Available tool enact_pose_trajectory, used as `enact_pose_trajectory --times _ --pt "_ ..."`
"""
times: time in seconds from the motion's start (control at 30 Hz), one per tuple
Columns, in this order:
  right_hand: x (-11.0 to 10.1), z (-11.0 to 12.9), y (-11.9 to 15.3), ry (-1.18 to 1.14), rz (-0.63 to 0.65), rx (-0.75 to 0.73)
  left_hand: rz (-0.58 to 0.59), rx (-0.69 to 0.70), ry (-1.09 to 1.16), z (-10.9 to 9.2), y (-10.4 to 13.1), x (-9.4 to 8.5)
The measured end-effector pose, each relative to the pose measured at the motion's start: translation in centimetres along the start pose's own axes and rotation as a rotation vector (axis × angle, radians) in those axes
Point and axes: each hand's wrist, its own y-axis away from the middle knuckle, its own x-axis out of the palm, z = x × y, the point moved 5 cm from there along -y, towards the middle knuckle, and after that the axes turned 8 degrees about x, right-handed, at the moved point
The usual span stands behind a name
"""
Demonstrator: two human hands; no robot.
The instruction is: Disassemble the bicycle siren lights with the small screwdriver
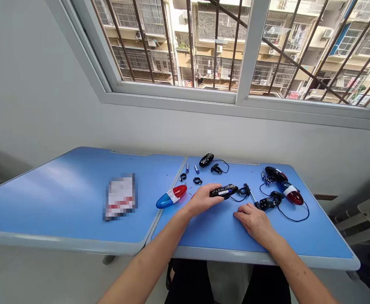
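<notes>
My left hand (204,198) is closed on the left end of a black oval housing (224,191), which has a blue and white battery showing in it. A cable runs from the housing to a small black part (243,191) on its right. My right hand (252,219) rests on the blue table, its fingertips together at the surface; whether something small is between them is too small to tell. Just beyond it lies a screwdriver (251,195). Left of my left hand sits a red and blue oval cover (172,196).
Behind are another black housing (206,159), loose batteries (196,169) and black ring clamps (198,180). Red and blue lights (292,193) with cables and black parts (267,204) lie at the right. A blurred packet (120,196) is on the left blue table (71,190).
</notes>
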Motion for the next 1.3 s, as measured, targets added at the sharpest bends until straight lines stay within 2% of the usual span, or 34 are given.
enact_pose_trajectory --times 0.13,0.27,0.4,0.57,0.63,0.73,0.87,0.93,1.1,1.3 --pt "-0.4 0.2 -0.5 0.041 0.005 0.000 0.042 -0.052 0.091 -0.6 0.3 -0.5" --pt "-1.9 0.8 -0.8 -0.073 0.014 0.010 -0.038 0.026 -0.098 -2.3 1.3 -1.1" --pt "-3.7 -0.1 -1.1 -0.347 0.015 0.092 0.001 0.200 -0.226 -3.5 2.8 0.2" --pt "-4.8 -2.7 -3.4 -0.513 -0.060 0.228 0.099 0.309 -0.301 -2.8 3.8 2.1" --pt "-4.1 -3.0 -5.4 -0.497 -0.026 0.214 0.106 0.326 -0.325 -2.4 3.9 2.5" --pt "-2.1 -2.0 -9.3 -0.454 0.053 0.102 0.089 0.333 -0.344 -1.9 3.9 2.8" --pt "1.3 1.5 -14.2 -0.138 0.189 -0.052 0.086 0.314 -0.360 -1.3 4.1 3.1" --pt "2.6 3.4 -16.0 -0.088 0.223 -0.088 0.096 0.295 -0.359 -1.1 4.2 3.1" --pt "4.7 6.8 -18.1 -0.003 0.296 -0.164 0.108 0.281 -0.314 -1.1 4.3 3.1" --pt "5.6 7.6 -18.5 0.051 0.361 -0.183 0.125 0.308 -0.236 -0.8 4.2 3.7"
